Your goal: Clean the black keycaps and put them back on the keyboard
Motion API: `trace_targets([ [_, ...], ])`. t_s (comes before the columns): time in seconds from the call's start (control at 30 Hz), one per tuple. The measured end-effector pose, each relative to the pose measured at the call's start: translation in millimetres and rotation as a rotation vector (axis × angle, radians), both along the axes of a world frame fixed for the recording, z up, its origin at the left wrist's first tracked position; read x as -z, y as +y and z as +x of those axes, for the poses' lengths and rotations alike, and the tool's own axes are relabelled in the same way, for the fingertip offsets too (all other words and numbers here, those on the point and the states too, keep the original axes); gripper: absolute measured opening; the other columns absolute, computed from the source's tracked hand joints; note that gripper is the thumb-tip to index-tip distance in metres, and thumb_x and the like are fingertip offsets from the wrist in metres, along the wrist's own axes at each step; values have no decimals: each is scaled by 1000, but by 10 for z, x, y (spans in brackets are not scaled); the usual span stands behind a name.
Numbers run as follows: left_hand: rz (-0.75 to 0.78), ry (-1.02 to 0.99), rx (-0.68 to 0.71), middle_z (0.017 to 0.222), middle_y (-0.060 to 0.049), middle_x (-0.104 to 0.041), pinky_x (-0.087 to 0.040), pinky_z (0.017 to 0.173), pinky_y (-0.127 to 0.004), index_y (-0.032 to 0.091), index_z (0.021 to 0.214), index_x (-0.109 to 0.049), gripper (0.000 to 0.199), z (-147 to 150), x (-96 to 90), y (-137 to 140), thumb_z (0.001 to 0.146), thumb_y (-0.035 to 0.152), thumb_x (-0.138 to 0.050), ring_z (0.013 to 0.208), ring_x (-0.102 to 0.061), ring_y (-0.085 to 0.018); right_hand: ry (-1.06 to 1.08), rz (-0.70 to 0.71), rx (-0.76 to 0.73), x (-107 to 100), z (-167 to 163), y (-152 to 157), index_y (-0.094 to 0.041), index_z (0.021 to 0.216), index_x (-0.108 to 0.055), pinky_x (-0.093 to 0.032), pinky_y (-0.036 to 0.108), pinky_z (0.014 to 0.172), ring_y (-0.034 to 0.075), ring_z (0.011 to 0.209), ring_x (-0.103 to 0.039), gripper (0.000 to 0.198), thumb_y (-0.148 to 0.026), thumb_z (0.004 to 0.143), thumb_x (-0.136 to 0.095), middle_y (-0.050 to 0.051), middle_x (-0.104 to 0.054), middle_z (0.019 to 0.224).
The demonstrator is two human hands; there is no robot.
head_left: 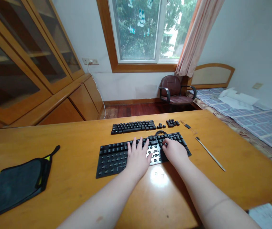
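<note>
Left hand (137, 158) spread flat on black keyboard (111, 163); right hand (176, 152) curled at keyboard's right part, cannot tell whether gripping. Near rows' switches (155, 155) exposed, far row capped.

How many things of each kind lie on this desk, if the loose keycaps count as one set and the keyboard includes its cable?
Keyboard: 1
Loose keycap set: 1
Small wire tool with a dark handle: 1
Thin stick: 1
Dark pouch-like item: 1
Total: 5
</note>
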State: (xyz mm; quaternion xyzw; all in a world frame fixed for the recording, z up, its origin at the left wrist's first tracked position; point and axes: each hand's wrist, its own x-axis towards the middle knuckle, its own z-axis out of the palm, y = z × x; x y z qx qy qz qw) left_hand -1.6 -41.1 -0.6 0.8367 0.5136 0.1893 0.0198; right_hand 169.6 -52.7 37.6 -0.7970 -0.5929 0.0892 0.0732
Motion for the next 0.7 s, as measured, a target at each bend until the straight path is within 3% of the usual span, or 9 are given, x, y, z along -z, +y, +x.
trace_targets([
  [0.27, -28, 4, 93, 141, -9, -39, -15, 107, -56, 27, 135, -37, 57, 7, 3, 13, 81, 45, -50, 132, -28, -33, -15, 8, 49, 0, 111, 17, -26, 87, -67, -40, 28, 59, 22, 77, -63, 21, -25, 77, -48, 5, -70, 84],
  [0.4, -25, -4, 104, 141, -9, -39, -16, 108, -55, 27, 134, -38, 57, 6, -5, -4, 81, 46, -50, 132, -27, -33, 42, 109, 53, -129, 73, -73, -24, 85, -67, -39, 27, 59, 20, 73, -62, 23, -30, 80, -45, 5, -69, 79],
  [0.5, -22, -19, 99, 141, -9, -39, -16, 108, -55, 26, 133, -40, 55, 6, -3, -8, 82, 45, -50, 131, -28, -33, 205, 159, 13, -383, 24, -123, -23, 81, -67, -39, 25, 56, 17, 63, -58, 23, -39, 77, -50, 2, -65, 68],
  [0.57, -15, -33, 94, 140, -9, -41, -16, 108, -54, 25, 132, -40, 54, 4, 4, -5, 83, 43, -49, 130, -30, -31, 392, 157, -97, -574, 17, -65, -21, 78, -66, -38, 23, 52, 14, 56, -54, 23, -42, 73, -57, 0, -62, 63],
  [0.63, -12, -45, 88, 138, -9, -43, -17, 108, -54, 24, 132, -41, 52, 0, 8, -1, 83, 41, -48, 129, -32, -31, 601, 177, -182, -712, 42, 105, -19, 77, -64, -37, 22, 48, 11, 52, -51, 25, -42, 71, -59, 0, -59, 61],
  [0.7, -15, -48, 90, 136, -10, -44, -18, 108, -54, 22, 131, -42, 51, -3, 7, 0, 84, 40, -47, 128, -33, -31, 781, 186, -171, -752, 91, 381, -17, 83, -61, -32, 21, 41, 9, 41, -42, 31, -46, 74, -56, -3, -51, 52],
])
